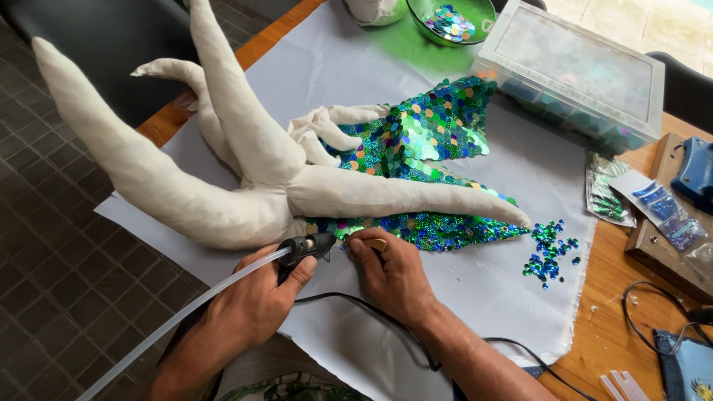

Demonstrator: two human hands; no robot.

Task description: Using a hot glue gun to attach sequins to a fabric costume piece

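My left hand (256, 301) grips a black hot glue gun (308, 245) with a long clear glue stick (171, 321) trailing back to the lower left. Its nozzle points right at the lower edge of a cream stuffed fabric figure (223, 160) with long limbs. My right hand (390, 273) presses its fingertips on the figure's edge just right of the nozzle, beside a small wooden stick (371, 242). Green and blue sequins (431, 130) cover the figure's fin-like parts.
White cloth (475, 286) covers a wooden table (616, 338). Loose sequins (548, 251) lie to the right. A green bowl of sequins (450, 21) and a clear compartment box (575, 70) stand at the back. Sequin packets (653, 200), a black cord (371, 315) and a blue tool (694, 171) lie right.
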